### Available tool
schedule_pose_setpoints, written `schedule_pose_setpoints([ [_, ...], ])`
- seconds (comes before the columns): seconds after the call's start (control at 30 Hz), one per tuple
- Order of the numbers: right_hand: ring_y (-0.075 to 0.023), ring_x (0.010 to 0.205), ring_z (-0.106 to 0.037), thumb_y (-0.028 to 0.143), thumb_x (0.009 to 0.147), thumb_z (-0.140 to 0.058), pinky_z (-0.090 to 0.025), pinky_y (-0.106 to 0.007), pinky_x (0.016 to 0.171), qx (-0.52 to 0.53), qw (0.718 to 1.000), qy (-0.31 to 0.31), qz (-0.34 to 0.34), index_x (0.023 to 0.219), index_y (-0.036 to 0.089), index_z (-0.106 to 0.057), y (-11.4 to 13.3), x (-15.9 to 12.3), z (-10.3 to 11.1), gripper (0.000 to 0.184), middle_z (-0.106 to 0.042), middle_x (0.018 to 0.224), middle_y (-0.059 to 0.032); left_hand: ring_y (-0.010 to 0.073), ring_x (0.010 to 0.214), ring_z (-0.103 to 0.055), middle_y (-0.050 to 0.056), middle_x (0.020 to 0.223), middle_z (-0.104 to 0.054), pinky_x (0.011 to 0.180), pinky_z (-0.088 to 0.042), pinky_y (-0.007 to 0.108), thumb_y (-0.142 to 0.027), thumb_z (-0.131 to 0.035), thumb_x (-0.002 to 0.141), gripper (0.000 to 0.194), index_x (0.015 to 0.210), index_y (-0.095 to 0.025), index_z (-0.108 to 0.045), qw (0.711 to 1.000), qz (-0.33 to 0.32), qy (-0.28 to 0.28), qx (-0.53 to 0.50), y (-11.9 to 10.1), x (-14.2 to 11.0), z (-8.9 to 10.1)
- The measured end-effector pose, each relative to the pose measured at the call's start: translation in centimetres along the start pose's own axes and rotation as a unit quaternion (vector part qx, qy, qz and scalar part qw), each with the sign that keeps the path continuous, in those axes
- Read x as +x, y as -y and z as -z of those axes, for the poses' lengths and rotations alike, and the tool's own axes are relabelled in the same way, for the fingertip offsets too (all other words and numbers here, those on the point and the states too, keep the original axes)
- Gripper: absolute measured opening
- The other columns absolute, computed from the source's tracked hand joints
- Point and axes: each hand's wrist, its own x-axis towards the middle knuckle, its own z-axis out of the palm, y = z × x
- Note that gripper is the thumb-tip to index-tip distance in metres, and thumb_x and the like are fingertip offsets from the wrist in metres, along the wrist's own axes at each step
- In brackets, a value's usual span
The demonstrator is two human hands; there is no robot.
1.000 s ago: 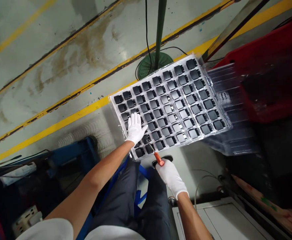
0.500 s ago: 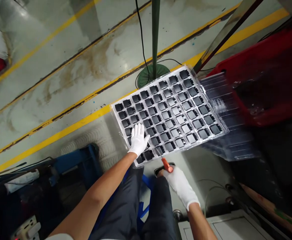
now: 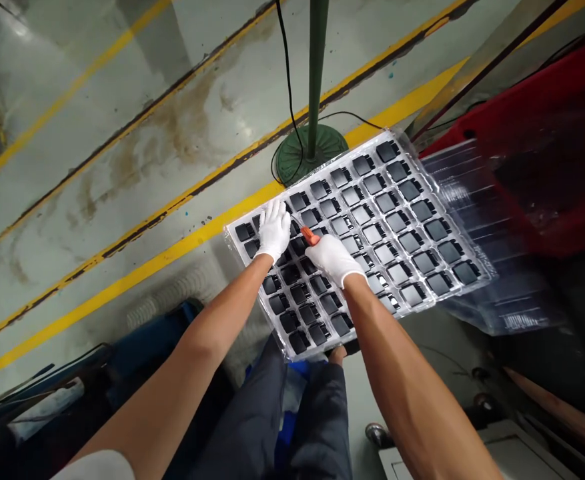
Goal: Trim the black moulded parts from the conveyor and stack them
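Observation:
A clear plastic tray [image 3: 242, 263] holds rows of flat black parts, each in its own pocket. On the tray's left half lies my left hand [image 3: 274, 230], in a white glove, flat with fingers stretched out. My right hand [image 3: 335, 257], also gloved in white, is wrapped around a tool with an orange handle [image 3: 310, 235]. A thin tip seems to point from it up and left, close to my left fingers; I cannot make out its exact kind. One black part [image 3: 387, 151] shows at the far right corner.
Behind the tray stands a green pole on a round base [image 3: 287, 160], with a black cable beside it. Clear ribbed plastic sheets [image 3: 477, 220] and a red bin [image 3: 557, 140] are on the right. Blue equipment [image 3: 137, 353] is at lower left; yellow lines cross the floor.
My right hand has moved from below the tray's near edge up over it with the orange-handled tool. My left hand has slid farther up the tray. The view has shifted slightly.

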Motion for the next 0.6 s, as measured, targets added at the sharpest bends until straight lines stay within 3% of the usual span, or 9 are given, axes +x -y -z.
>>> schedule_pose_setpoints([
  [0.17, -0.0182, 0.065, -0.058, 0.027, 0.075, -0.055, -0.04, -0.029, 0.059, -0.028, 0.998, 0.027, -0.048, 0.099, 0.012, -0.068, -4.2, -2.9, -0.3, 0.031, -0.067, 0.08, -0.0129, 0.0248, 0.151, -0.019, 0.01, 0.16, -0.029, 0.124, -0.012, 0.047, -0.035, -0.023, 0.101, 0.055, 0.15, -0.014, -0.036, 0.999, -0.019, 0.018, 0.03, -1.5, -4.0, -1.1],
  [0.37, -0.0127, 0.052, -0.05, 0.023, 0.075, -0.054, -0.035, -0.025, 0.053, -0.031, 0.99, 0.064, -0.125, 0.084, 0.014, -0.064, -12.3, -10.5, -1.5, 0.016, -0.059, 0.061, -0.0045, 0.0306, 0.151, -0.018, 0.017, 0.161, -0.024, 0.124, -0.014, 0.05, -0.041, -0.035, 0.098, 0.064, 0.152, -0.007, -0.03, 0.995, -0.047, 0.064, 0.067, -4.3, -10.0, -2.4],
  [0.6, -0.0087, 0.046, -0.04, 0.028, 0.079, -0.054, -0.027, -0.025, 0.047, -0.004, 0.981, 0.113, -0.16, 0.072, 0.018, -0.055, -21.9, -17.6, -2.8, 0.013, -0.052, 0.055, 0.0017, 0.0349, 0.15, -0.017, 0.023, 0.159, -0.023, 0.123, -0.015, 0.053, -0.049, -0.039, 0.096, 0.073, 0.151, -0.002, -0.03, 0.99, -0.063, 0.098, 0.085, -7.8, -17.8, -4.5],
])
